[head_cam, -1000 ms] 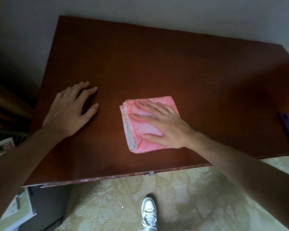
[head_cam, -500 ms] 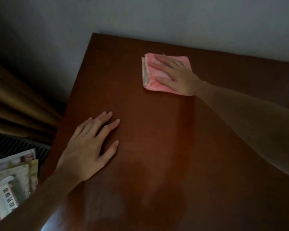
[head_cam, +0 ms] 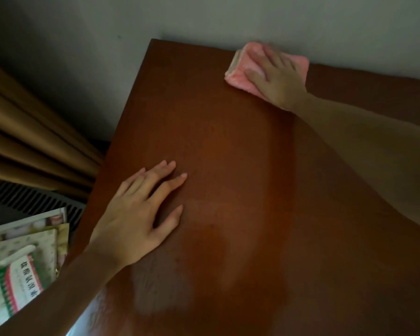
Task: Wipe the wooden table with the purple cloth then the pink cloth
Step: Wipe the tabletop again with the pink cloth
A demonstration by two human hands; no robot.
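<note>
A folded pink cloth (head_cam: 240, 73) lies at the far edge of the dark wooden table (head_cam: 228, 141), against the wall. My right hand (head_cam: 277, 78) presses flat on it with straight fingers, arm stretched far forward. My left hand (head_cam: 141, 214) rests palm down on the bare tabletop near the left edge, fingers spread. The purple cloth is out of view.
A grey wall (head_cam: 228, 18) runs along the table's far edge. Brown curtain folds (head_cam: 29, 141) hang at the left beside a dark vent grille (head_cam: 34, 200). Printed papers and booklets (head_cam: 22, 263) are stacked below the table's left edge.
My right hand has pushed the pink cloth from the table's near middle up to its far edge by the wall. The view has leaned forward. My left hand stays planted.
</note>
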